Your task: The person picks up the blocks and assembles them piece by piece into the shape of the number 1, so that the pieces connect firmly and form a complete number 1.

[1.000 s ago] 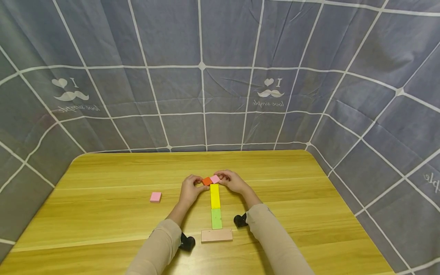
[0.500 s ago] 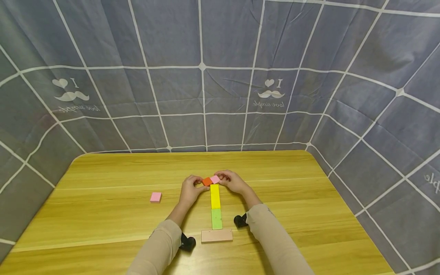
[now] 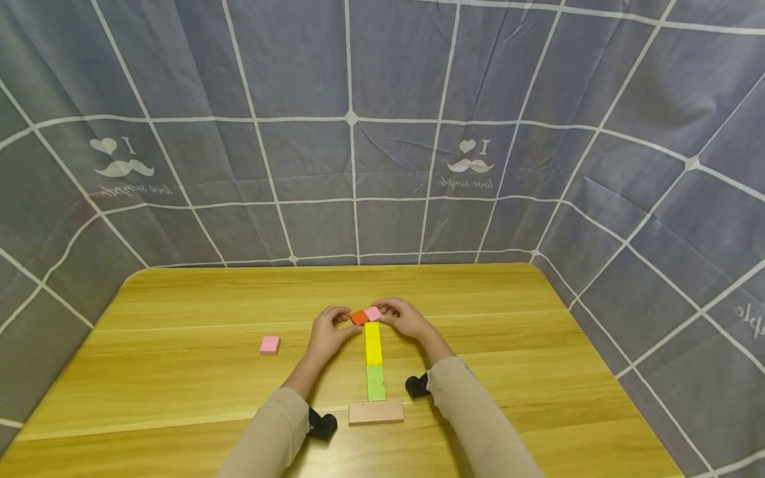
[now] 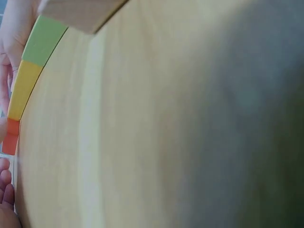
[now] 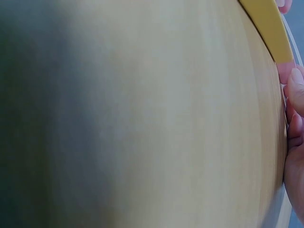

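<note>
In the head view, an orange-red block [image 3: 358, 317] and a pink block [image 3: 373, 314] lie side by side, turned at an angle, at the far end of a block row. My left hand [image 3: 325, 335] has thumb and fingertips at the orange-red block's left side. Its thumb overlaps that block in the left wrist view. The pink block is pinched by my right hand [image 3: 406, 318], its thumb [image 5: 297, 90] against the side in the right wrist view. A yellow block [image 3: 373, 343] runs toward me, followed by a green block [image 3: 376, 383].
A long pale wooden block [image 3: 376, 412] lies crosswise at the row's near end. Another pink block [image 3: 269, 345] sits apart on the left of the wooden table [image 3: 179, 385]. Grey curtain [image 3: 311, 159] surrounds the table's back and sides.
My left wrist and forearm have shifted slightly left, while the fingertips stay by the orange-red block. The right hand and the blocks keep their places.
</note>
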The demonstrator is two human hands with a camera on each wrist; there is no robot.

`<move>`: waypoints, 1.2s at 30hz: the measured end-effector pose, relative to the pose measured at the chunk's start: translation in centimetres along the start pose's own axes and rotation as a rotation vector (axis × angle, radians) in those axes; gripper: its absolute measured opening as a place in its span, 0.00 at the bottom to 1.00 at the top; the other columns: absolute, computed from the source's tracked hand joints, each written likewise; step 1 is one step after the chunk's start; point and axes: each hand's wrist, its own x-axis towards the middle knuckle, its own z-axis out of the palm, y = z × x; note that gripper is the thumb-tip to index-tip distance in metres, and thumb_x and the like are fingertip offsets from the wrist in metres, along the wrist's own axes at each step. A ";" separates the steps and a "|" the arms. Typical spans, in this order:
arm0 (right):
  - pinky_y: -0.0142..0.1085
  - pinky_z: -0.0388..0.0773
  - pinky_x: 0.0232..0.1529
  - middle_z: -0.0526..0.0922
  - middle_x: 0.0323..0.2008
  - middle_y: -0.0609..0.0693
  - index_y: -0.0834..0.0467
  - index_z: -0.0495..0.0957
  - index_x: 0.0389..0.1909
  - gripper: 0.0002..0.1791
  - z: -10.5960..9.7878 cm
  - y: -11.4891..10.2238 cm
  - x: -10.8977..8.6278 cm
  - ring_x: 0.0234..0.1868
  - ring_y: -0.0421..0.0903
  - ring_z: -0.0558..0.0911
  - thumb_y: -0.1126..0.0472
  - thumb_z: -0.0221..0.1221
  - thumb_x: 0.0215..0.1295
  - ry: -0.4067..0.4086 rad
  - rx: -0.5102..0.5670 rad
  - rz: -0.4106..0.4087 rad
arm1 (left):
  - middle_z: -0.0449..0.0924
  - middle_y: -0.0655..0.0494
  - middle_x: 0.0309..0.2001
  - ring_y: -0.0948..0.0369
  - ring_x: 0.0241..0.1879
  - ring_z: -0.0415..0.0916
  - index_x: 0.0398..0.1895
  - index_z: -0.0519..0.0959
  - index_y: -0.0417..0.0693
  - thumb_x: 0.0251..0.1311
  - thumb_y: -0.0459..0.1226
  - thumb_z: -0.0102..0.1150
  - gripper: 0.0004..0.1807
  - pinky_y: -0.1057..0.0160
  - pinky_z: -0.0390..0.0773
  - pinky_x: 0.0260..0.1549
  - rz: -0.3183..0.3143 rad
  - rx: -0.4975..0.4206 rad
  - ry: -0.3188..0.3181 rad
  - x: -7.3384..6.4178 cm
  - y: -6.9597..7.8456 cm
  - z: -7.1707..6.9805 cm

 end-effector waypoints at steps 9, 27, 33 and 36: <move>0.30 0.68 0.35 0.74 0.33 0.52 0.62 0.76 0.49 0.15 0.1 0.1 0.0 0.32 0.43 0.69 0.70 0.56 0.61 0.004 0.000 -0.012 | 0.77 0.42 0.36 0.49 0.38 0.74 0.41 0.78 0.31 0.41 0.30 0.71 0.21 0.52 0.76 0.43 0.080 -0.033 0.028 -0.3 0.0 -0.6; 0.29 0.67 0.34 0.74 0.34 0.53 0.63 0.75 0.50 0.16 0.1 0.3 0.1 0.31 0.43 0.68 0.70 0.55 0.61 -0.005 0.001 -0.014 | 0.76 0.40 0.38 0.45 0.40 0.70 0.44 0.77 0.34 0.43 0.31 0.70 0.22 0.47 0.72 0.40 0.157 0.052 0.042 -1.6 0.3 -4.5; 0.28 0.67 0.33 0.74 0.34 0.54 0.63 0.75 0.50 0.16 0.1 0.4 0.2 0.31 0.43 0.68 0.70 0.55 0.61 -0.004 -0.010 -0.028 | 0.76 0.39 0.39 0.44 0.41 0.69 0.46 0.76 0.34 0.43 0.31 0.70 0.23 0.47 0.70 0.41 0.139 0.096 0.036 -2.3 0.3 -6.4; 0.29 0.67 0.34 0.74 0.34 0.54 0.63 0.75 0.50 0.15 0.1 0.4 0.1 0.31 0.43 0.67 0.70 0.55 0.61 -0.005 -0.009 -0.036 | 0.76 0.40 0.40 0.45 0.42 0.69 0.47 0.76 0.35 0.43 0.32 0.70 0.24 0.48 0.70 0.40 0.118 0.131 0.034 -2.7 0.2 -7.3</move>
